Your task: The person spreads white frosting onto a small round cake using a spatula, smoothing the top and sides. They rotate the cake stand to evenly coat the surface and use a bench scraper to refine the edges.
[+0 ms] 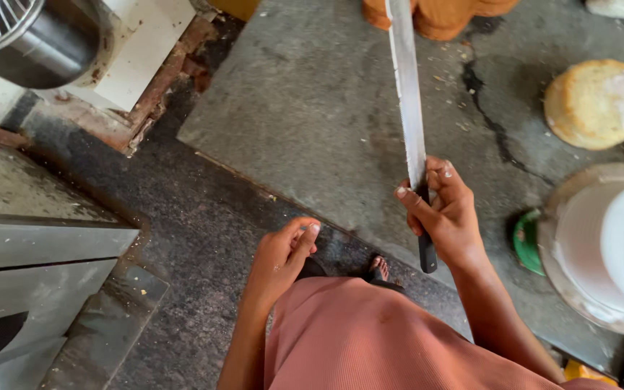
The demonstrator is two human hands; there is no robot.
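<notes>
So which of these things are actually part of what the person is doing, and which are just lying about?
In hand:
- long serrated knife, held by its dark handle in the right hand
- left hand, holding nothing, loosely curled

Lying about:
- round sponge cake on the stone slab
- white-iced cake on a turntable
- metal fan, top left
- grey cabinet

bare stone slab (312,123) left of knife (407,87), cakes (599,103) right

Grey stone table (305,108), pretty worn, with a dark crack running down it and crumbs scattered around. Directly on it: a round baked cake layer (599,103), a white turntable (601,253), and a green lid (526,242) tucked beside that.
</notes>
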